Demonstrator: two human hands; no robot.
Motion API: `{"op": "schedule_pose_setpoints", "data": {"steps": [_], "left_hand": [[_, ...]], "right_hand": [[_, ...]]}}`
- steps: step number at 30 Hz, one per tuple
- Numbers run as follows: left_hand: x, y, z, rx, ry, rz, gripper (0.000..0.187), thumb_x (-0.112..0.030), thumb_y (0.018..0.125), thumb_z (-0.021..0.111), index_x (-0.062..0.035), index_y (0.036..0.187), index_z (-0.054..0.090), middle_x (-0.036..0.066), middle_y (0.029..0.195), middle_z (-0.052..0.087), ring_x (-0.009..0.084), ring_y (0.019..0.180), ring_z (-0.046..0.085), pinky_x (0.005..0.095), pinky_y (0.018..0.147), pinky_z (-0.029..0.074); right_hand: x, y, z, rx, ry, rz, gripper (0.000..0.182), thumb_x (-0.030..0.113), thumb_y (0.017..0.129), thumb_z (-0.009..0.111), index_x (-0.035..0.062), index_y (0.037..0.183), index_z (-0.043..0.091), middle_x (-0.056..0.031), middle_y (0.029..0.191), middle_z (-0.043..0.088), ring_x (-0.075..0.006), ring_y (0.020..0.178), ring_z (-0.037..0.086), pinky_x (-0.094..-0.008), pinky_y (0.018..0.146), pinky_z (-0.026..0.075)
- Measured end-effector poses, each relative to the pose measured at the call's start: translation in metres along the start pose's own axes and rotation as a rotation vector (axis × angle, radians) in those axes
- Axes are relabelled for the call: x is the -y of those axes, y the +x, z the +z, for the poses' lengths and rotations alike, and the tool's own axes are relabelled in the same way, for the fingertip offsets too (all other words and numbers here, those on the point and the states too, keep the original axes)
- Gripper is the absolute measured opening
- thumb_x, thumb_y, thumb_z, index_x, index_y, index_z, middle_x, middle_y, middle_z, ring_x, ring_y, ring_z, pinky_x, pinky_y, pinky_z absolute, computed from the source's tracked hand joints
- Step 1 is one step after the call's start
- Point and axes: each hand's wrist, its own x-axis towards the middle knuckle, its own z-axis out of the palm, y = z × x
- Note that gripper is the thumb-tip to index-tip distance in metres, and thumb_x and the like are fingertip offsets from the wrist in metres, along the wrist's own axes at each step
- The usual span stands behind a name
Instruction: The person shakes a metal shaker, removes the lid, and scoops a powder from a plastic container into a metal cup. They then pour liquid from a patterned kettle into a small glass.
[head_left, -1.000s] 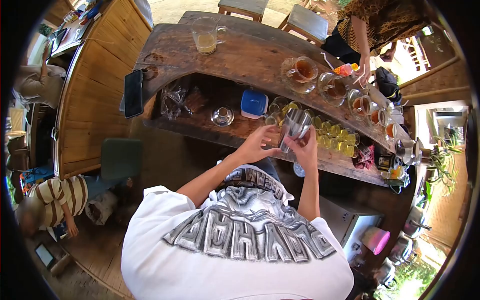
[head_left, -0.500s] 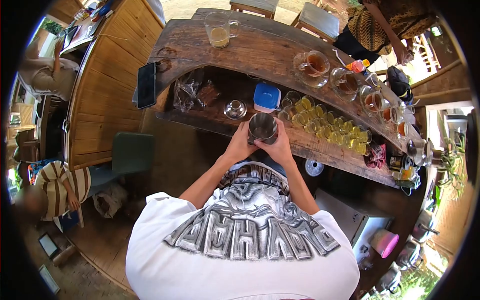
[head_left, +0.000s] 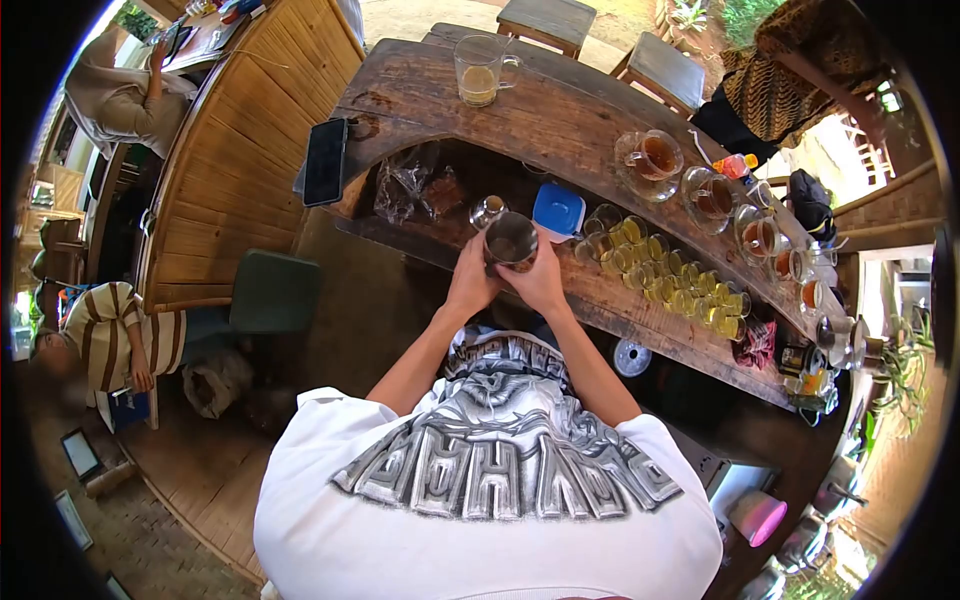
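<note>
Between both palms I hold a dark grey, metallic-looking cup [head_left: 511, 238], its round mouth facing up towards me. My left hand [head_left: 471, 281] wraps its left side and my right hand [head_left: 538, 279] its right side. The thumbs meet near its lower front, and the inside looks dark. Just beyond the cup, on the counter's lower shelf, a small round shiny vessel [head_left: 488, 210] is partly covered by it. A white tub with a blue lid [head_left: 559, 208] stands close to my right fingers.
Several small glasses of yellow liquid [head_left: 672, 272] crowd the shelf at right. Glass cups of brown drink [head_left: 655, 157] line the wooden counter top [head_left: 560, 110]. A glass mug [head_left: 478, 75] and a phone [head_left: 325, 160] lie left. Other people [head_left: 125, 330] are around.
The view has swung so the counter sits further right. Both hands, still round the cup, have shifted left, and the cup now overlaps the shiny vessel.
</note>
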Motion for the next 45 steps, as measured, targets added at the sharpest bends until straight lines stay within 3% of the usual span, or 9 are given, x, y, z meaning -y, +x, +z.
{"op": "schedule_pose_setpoints", "data": {"steps": [4, 12, 14, 19, 22, 28, 36, 39, 45], "left_hand": [[-0.005, 0.006, -0.015, -0.099, 0.070, -0.014, 0.088, 0.009, 0.072, 0.081, -0.0055, 0.152, 0.047, 0.022, 0.136, 0.058, 0.0430, 0.121, 0.060, 0.0432, 0.091, 0.058], [0.003, 0.009, -0.024, -0.208, 0.095, -0.002, 0.087, 0.004, 0.074, 0.085, -0.0055, 0.150, 0.045, 0.021, 0.139, 0.054, 0.0376, 0.125, 0.058, 0.0403, 0.091, 0.060], [-0.012, -0.006, -0.020, -0.324, 0.154, -0.218, 0.078, -0.002, 0.078, 0.088, -0.0041, 0.146, 0.048, 0.020, 0.136, 0.053, 0.0324, 0.118, 0.062, 0.0389, 0.086, 0.061], [-0.016, -0.046, -0.006, -0.119, 0.026, -0.269, 0.063, -0.011, 0.085, 0.090, 0.0020, 0.136, 0.055, 0.018, 0.124, 0.059, 0.0243, 0.100, 0.068, 0.0336, 0.076, 0.063], [-0.019, -0.042, 0.015, 0.212, -0.077, -0.092, 0.062, -0.012, 0.090, 0.086, 0.0019, 0.141, 0.052, 0.017, 0.128, 0.061, 0.0284, 0.114, 0.068, 0.0358, 0.090, 0.062], [-0.001, 0.003, 0.065, 0.021, 0.160, 0.084, 0.089, -0.018, 0.091, 0.085, 0.0039, 0.160, 0.033, 0.031, 0.146, 0.053, 0.0426, 0.133, 0.057, 0.0464, 0.108, 0.053], [-0.046, 0.036, 0.066, 0.071, 0.085, 0.073, 0.085, -0.014, 0.091, 0.081, 0.0059, 0.158, 0.033, 0.029, 0.138, 0.059, 0.0439, 0.128, 0.061, 0.0467, 0.110, 0.050], [-0.037, 0.032, 0.071, 0.049, -0.059, 0.012, 0.082, -0.012, 0.089, 0.081, 0.0040, 0.155, 0.036, 0.028, 0.135, 0.060, 0.0451, 0.125, 0.061, 0.0475, 0.109, 0.049], [-0.020, -0.003, 0.069, -0.069, 0.023, -0.010, 0.084, -0.011, 0.085, 0.083, 0.0010, 0.154, 0.037, 0.028, 0.144, 0.052, 0.0480, 0.132, 0.054, 0.0509, 0.110, 0.047]], "right_hand": [[-0.005, 0.017, 0.022, -0.041, -0.097, -0.135, 0.090, 0.012, 0.072, 0.095, 0.0005, 0.149, 0.049, -0.0219, 0.138, 0.059, -0.0364, 0.129, 0.062, -0.0440, 0.108, 0.053], [0.014, 0.026, 0.023, 0.012, -0.210, -0.187, 0.082, 0.012, 0.079, 0.089, -0.0008, 0.150, 0.049, -0.0230, 0.136, 0.060, -0.0383, 0.129, 0.060, -0.0447, 0.111, 0.050], [0.038, 0.020, 0.003, 0.004, -0.239, -0.174, 0.078, 0.011, 0.081, 0.087, -0.0012, 0.148, 0.051, -0.0232, 0.136, 0.061, -0.0380, 0.130, 0.060, -0.0449, 0.111, 0.050], [0.044, 0.019, -0.051, -0.164, -0.580, -0.296, 0.066, 0.011, 0.085, 0.083, 0.0017, 0.145, 0.057, -0.0212, 0.135, 0.063, -0.0411, 0.129, 0.060, -0.0472, 0.112, 0.049], [0.053, 0.026, -0.071, -0.140, -0.722, -0.339, 0.073, 0.017, 0.084, 0.086, 0.0047, 0.148, 0.055, -0.0194, 0.142, 0.059, -0.0405, 0.133, 0.057, -0.0480, 0.114, 0.047], [0.046, 0.048, -0.086, -0.028, -0.917, -0.332, 0.088, 0.024, 0.077, 0.091, 0.0071, 0.154, 0.051, -0.0206, 0.152, 0.052, -0.0431, 0.139, 0.052, -0.0502, 0.117, 0.044], [0.022, 0.075, -0.083, 0.138, -1.009, -0.273, 0.096, 0.029, 0.072, 0.093, 0.0211, 0.157, 0.050, -0.0222, 0.149, 0.052, -0.0480, 0.137, 0.052, -0.0550, 0.113, 0.050], [0.035, 0.074, -0.083, 0.203, -1.070, -0.226, 0.092, 0.049, 0.077, 0.091, 0.0211, 0.155, 0.052, -0.0201, 0.146, 0.055, -0.0472, 0.133, 0.055, -0.0556, 0.110, 0.052], [0.043, 0.049, -0.077, 0.302, -0.948, -0.369, 0.087, 0.051, 0.077, 0.090, 0.0187, 0.151, 0.056, -0.0177, 0.141, 0.059, -0.0424, 0.126, 0.059, -0.0516, 0.107, 0.054]]}}
